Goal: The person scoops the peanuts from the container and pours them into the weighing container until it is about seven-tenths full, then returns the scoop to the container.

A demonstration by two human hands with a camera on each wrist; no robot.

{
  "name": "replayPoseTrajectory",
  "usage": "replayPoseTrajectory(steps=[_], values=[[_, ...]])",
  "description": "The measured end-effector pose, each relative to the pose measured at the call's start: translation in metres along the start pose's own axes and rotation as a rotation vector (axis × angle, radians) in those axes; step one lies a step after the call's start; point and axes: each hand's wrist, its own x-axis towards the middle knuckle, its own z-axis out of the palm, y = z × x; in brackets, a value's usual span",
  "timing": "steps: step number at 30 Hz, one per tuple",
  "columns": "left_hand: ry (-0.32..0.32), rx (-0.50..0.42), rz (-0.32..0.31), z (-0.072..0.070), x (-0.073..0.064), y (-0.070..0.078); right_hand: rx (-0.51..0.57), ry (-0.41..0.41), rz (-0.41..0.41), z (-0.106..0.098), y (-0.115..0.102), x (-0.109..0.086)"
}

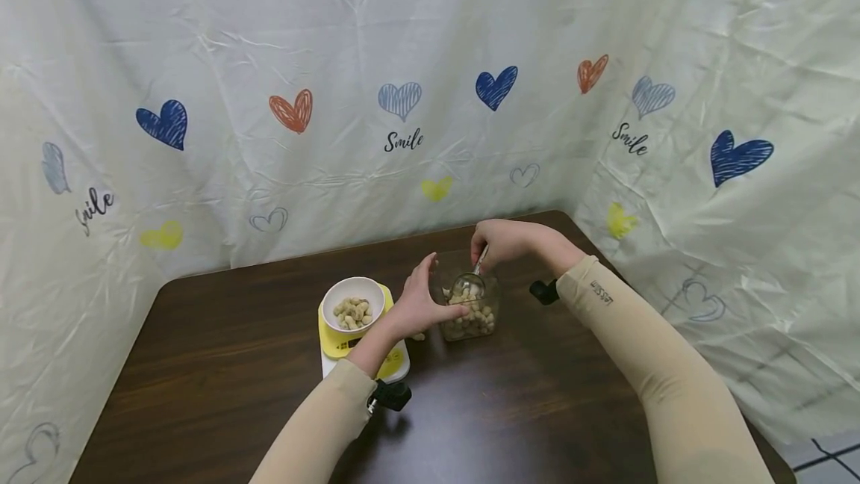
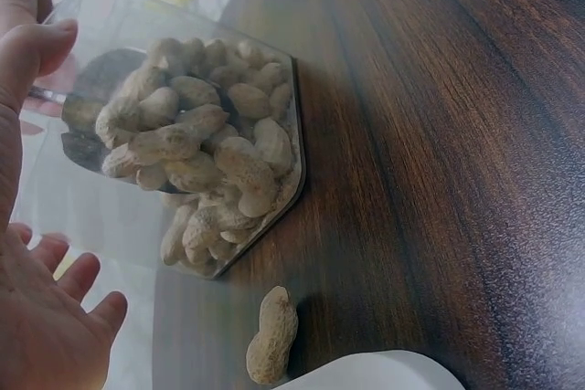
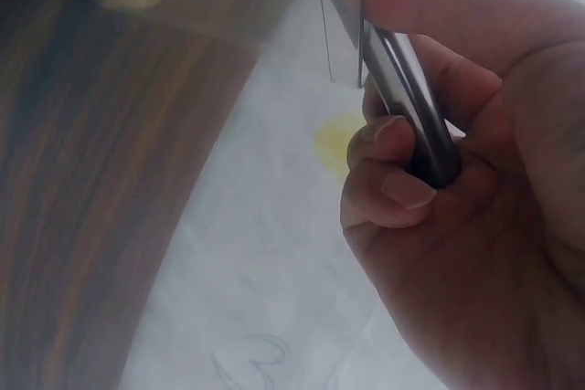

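Observation:
A clear plastic container (image 1: 470, 326) of unshelled peanuts (image 2: 242, 171) stands on the table, appearing tilted in the left wrist view. My left hand (image 1: 428, 297) holds its side, thumb across the near wall and fingers spread along the left. In my right hand (image 1: 500, 239) is the handle of a metal scoop (image 1: 468, 286), gripped with curled fingers; the handle (image 3: 411, 107) shows close up in the right wrist view. The scoop's bowl is down inside the container, with peanuts on and around it. Some fingertips of the left hand are hidden in the head view.
Left of the container, a white bowl (image 1: 354, 286) with peanuts sits on a yellow and white kitchen scale (image 1: 329, 342). One loose peanut (image 2: 272, 335) lies between scale and container. A heart-printed curtain (image 1: 336, 193) hangs behind the brown table (image 1: 222, 364).

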Motion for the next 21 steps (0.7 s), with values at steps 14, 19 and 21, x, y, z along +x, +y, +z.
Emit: replayPoseTrajectory(steps=[14, 19, 21], values=[[0.004, 0.002, -0.002, 0.001, 0.000, 0.002, 0.063, -0.010, 0.055, -0.015, 0.012, -0.002], [0.008, -0.005, -0.008, 0.001, -0.001, 0.001, 0.085, -0.028, 0.040, -0.014, 0.015, 0.003], [0.006, -0.005, -0.010, 0.001, 0.000, 0.001, 0.087, -0.035, 0.039, -0.013, 0.016, 0.005]])
